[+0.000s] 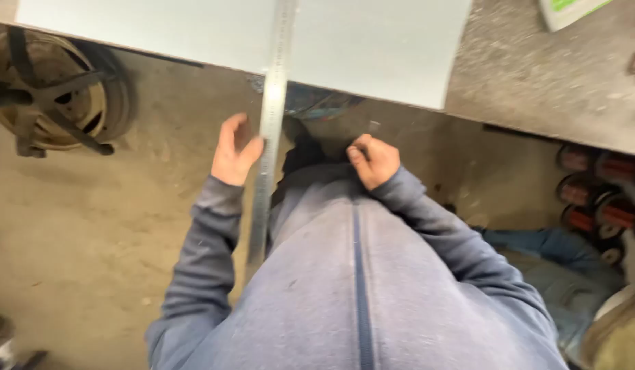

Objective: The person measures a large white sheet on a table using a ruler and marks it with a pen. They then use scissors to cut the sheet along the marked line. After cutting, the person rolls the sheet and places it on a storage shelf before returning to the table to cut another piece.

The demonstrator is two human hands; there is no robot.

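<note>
A long metal ruler (271, 116) runs from the pale grey sheet (372, 48) on the workbench down past my body. My left hand (233, 151) touches the ruler's left edge below the bench edge, thumb against it, fingers half curled. My right hand (374, 159) is a closed fist at my waist, pressed to my grey zip sweatshirt (345, 288); whether it holds something small is hidden. The ruler lies across the sheet near its middle.
A grey workbench top (537, 75) extends right of the sheet. A metal wheel rim (54, 89) lies on the concrete floor (91, 226) at left. Red wire spools (598, 199) and blue cloth (564, 267) lie at the right.
</note>
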